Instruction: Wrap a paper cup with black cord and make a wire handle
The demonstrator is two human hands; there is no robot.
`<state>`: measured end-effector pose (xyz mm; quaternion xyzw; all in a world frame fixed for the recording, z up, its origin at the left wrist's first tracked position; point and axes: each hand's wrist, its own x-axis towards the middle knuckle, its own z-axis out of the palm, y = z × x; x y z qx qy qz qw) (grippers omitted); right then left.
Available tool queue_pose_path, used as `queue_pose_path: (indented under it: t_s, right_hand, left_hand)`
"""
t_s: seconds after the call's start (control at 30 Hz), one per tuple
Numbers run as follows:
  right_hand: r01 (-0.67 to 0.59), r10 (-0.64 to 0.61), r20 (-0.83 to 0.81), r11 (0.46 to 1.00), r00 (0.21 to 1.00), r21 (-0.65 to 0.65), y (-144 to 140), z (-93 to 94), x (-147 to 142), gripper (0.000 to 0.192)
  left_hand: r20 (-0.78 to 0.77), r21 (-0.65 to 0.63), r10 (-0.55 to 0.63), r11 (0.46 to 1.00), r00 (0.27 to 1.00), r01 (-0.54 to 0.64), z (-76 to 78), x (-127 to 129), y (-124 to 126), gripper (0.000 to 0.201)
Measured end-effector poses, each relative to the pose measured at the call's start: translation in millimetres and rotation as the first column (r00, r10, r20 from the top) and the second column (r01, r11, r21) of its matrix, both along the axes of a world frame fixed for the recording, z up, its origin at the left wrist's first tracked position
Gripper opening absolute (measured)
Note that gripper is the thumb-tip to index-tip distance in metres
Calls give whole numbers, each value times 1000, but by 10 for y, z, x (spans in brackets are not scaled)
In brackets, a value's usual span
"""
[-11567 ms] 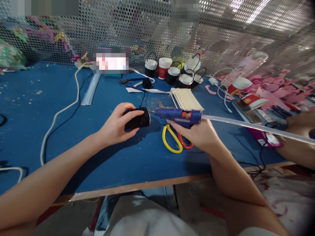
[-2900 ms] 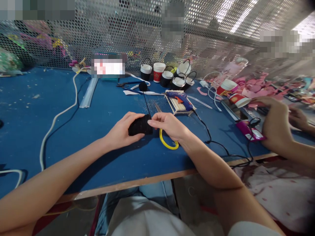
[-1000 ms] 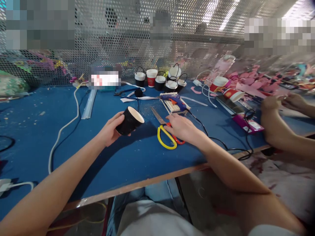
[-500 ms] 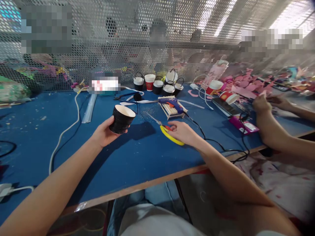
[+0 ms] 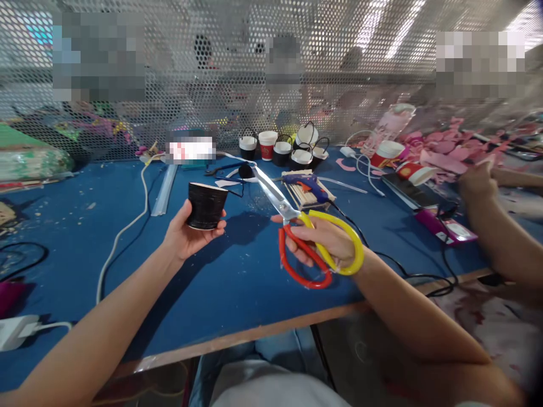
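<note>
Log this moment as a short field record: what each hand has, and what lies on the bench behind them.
left hand: holds a black-wrapped cup upright above the blue table
right hand: grips the scissors, raised off the table, blades shut and pointing up-left
scissors handles: one yellow, one red
behind: blue glue gun lying on a stack of wooden sticks
back edge: group of small cups with black handles
far right: another person's arm
</note>
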<state>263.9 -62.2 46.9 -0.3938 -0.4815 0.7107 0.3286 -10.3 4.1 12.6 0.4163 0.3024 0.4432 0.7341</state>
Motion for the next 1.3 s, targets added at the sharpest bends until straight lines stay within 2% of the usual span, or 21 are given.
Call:
queue_pose_path:
  t_s: [0.1,0.2,0.27,0.4,0.5,0.67,0.87,1.03,1.2,1.3]
  right_hand:
    - [-36,32,35,991,999,132,45,-59,-53,50]
    - [-108,69,132,943,989,315,96,-92,-100,60]
    - [-170,112,179,918,978,359,133,-85,-128,68]
    - [-237,158,232,900,960,366,196,-102,-163,74]
    - [-271,159,296,881,942,388,206,-177,-154,69]
    - [-244,63,392,869,918,431,179,-260,-107,64]
    - [-270,105,391,878,915,395,177,-184,-99,64]
    - [-264,109,388,890,915,371,183,-141,-129,66]
    - [-245,84,377,883,922,401,199,-180,-153,68]
    - [-235,52,393,871,918,432,209,-199,-157,67]
  left_hand:
    - [56,-66,3,998,998,0,17,8,13,58]
    - [127,-130,4,991,992,12,22,15,40,58]
    - [143,-143,12,990,990,8,21,18,53,58]
    - [89,-80,87,994,992,-80,17,38,49,52]
    - [12,59,185,981,983,-185,3,62,35,44]
    - [-49,326,339,895,940,-305,-24,75,37,55]
    - [-160,387,387,871,908,-303,-8,82,7,69]
    - [-221,464,370,854,903,-236,-79,82,-10,75]
    - [-219,497,325,849,920,-182,-135,84,-5,74]
    - [-194,536,318,827,928,-171,-146,91,9,75]
